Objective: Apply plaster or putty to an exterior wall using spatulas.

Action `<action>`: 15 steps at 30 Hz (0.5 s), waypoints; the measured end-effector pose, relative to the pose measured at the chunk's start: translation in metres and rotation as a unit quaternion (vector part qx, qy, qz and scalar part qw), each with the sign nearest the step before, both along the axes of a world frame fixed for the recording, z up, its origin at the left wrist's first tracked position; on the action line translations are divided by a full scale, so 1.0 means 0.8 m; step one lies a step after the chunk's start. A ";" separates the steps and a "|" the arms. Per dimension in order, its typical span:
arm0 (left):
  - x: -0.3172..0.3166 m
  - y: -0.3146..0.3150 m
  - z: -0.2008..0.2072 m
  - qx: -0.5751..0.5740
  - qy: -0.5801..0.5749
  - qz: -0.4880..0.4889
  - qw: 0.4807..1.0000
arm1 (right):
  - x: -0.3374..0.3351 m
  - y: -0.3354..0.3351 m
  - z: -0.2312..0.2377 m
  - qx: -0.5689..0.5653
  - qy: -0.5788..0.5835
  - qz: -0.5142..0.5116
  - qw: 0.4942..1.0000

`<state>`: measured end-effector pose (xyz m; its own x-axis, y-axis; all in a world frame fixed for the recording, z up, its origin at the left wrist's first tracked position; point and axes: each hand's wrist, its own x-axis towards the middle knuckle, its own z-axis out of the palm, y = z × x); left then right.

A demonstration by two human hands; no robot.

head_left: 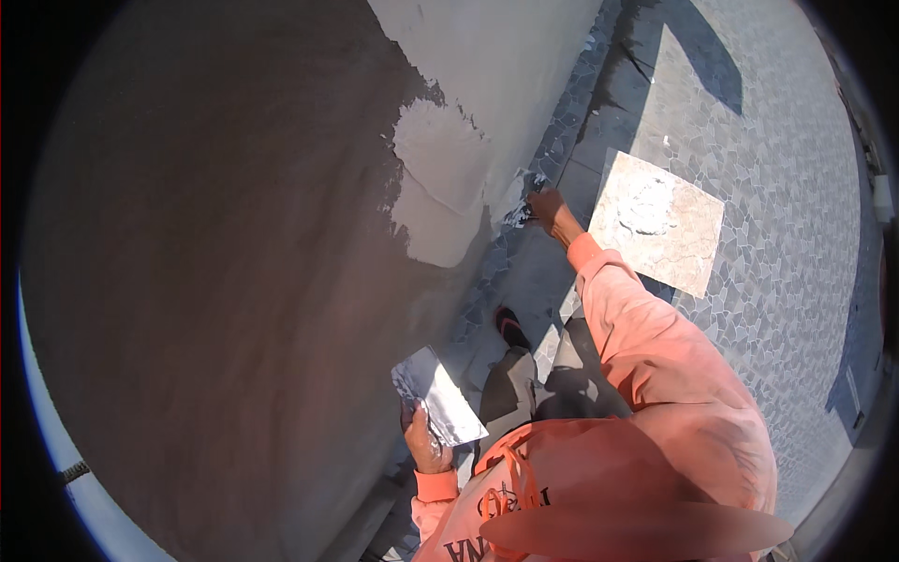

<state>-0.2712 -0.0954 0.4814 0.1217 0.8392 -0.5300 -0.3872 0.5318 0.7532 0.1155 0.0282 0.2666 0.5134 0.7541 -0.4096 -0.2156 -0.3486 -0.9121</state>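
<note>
My left hand (428, 442), low near the wall, is closed around a flat rectangular plate (448, 407), pale and shiny with white smears on it. My right hand (552, 210) stretches forward and grips a putty knife (518, 199), its blade coated in white plaster and close to the wall. How far the blade touches the wall I cannot tell. Ahead of that hand, a fresh light plaster patch (440, 183) with ragged edges covers part of the dark grey wall (234, 262).
Right of my right forearm, a square beige tile (698, 239) lies on the stone-patterned paving (777, 215), bearing a mound of white plaster (648, 204). My dark shoe (510, 328) stands by the wall's foot. A paler wall stretch (506, 56) continues ahead.
</note>
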 end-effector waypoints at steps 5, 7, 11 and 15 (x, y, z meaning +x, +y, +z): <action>-0.023 -0.014 -0.004 -0.001 0.011 0.013 1.000 | -0.028 0.030 -0.123 0.013 -0.500 0.253 0.828; -0.031 -0.015 -0.005 0.009 0.000 0.005 1.000 | -0.033 0.038 -0.112 0.043 -0.473 0.206 0.856; -0.040 -0.011 -0.002 0.018 0.029 -0.002 0.999 | -0.023 0.043 -0.043 0.070 -0.467 0.188 0.861; -0.030 0.008 0.001 0.056 -0.001 -0.027 0.998 | -0.001 0.049 0.051 0.075 -0.348 0.153 0.922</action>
<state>-0.2955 -0.0890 0.4825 0.1702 0.8857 -0.4320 -0.3623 0.4639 0.8084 0.1146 0.0674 0.3074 0.3657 0.9288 0.0601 0.5279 -0.1539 -0.8352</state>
